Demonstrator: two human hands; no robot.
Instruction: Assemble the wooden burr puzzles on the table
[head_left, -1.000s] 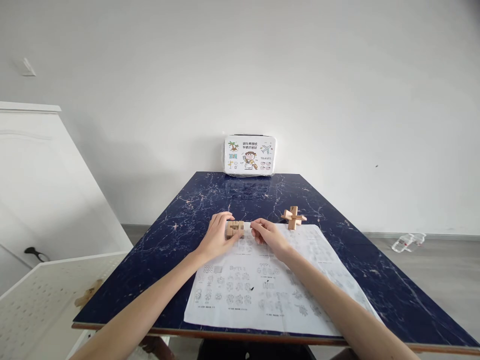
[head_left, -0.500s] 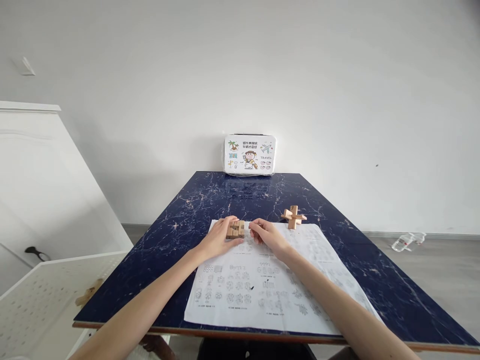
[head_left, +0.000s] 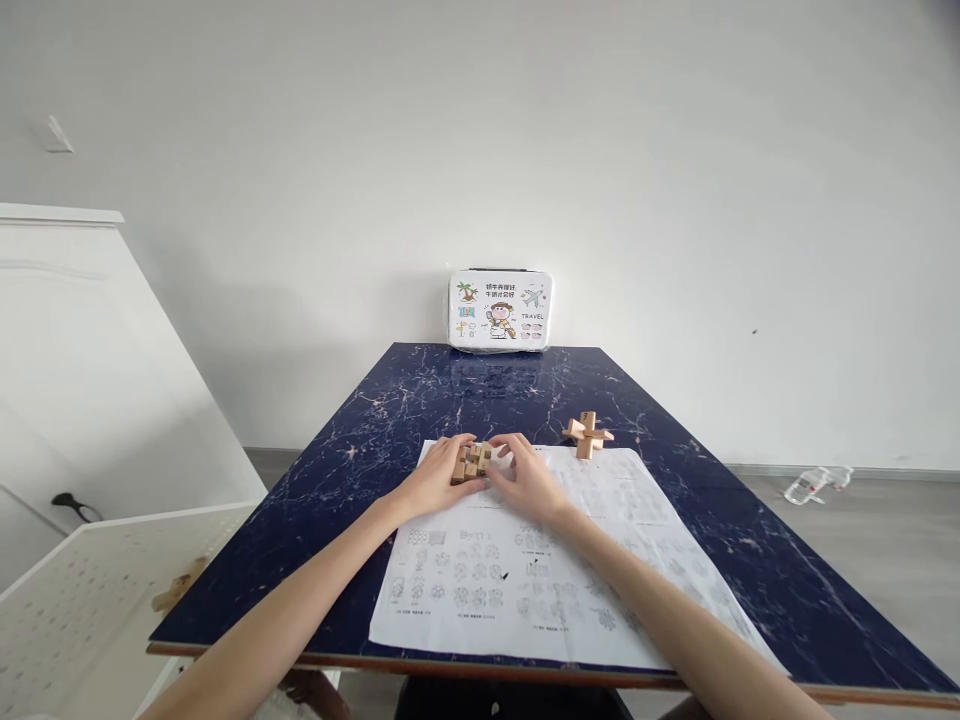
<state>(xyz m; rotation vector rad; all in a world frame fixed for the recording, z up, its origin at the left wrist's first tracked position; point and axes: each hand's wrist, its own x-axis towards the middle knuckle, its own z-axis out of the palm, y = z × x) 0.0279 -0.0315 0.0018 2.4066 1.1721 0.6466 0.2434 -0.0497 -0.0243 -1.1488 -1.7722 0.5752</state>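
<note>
A small wooden block puzzle [head_left: 470, 464] lies on the upper part of a printed sheet [head_left: 450, 630], its pieces slightly uneven. Around its left side curls my left hand [head_left: 433, 480], thumb along the near edge and fingers at the far edge. My right hand [head_left: 529, 482] grips the puzzle's right end, with the thumb in front and the index finger behind. A cross-shaped wooden puzzle [head_left: 587, 436] stands to the right, at the sheet's far edge.
Everything rests on a dark blue marbled table [head_left: 360, 420]. A white cartoon-printed case [head_left: 500, 311] leans against the wall at the back. At lower left, a white perforated basket [head_left: 82, 590] holds wooden pieces [head_left: 180, 585]. Clear plastic packaging [head_left: 814, 485] lies on the floor.
My right hand has moved left and opened from a curl to meet the puzzle's right end. The puzzle's pieces have shifted and look less even. My left hand stays in place.
</note>
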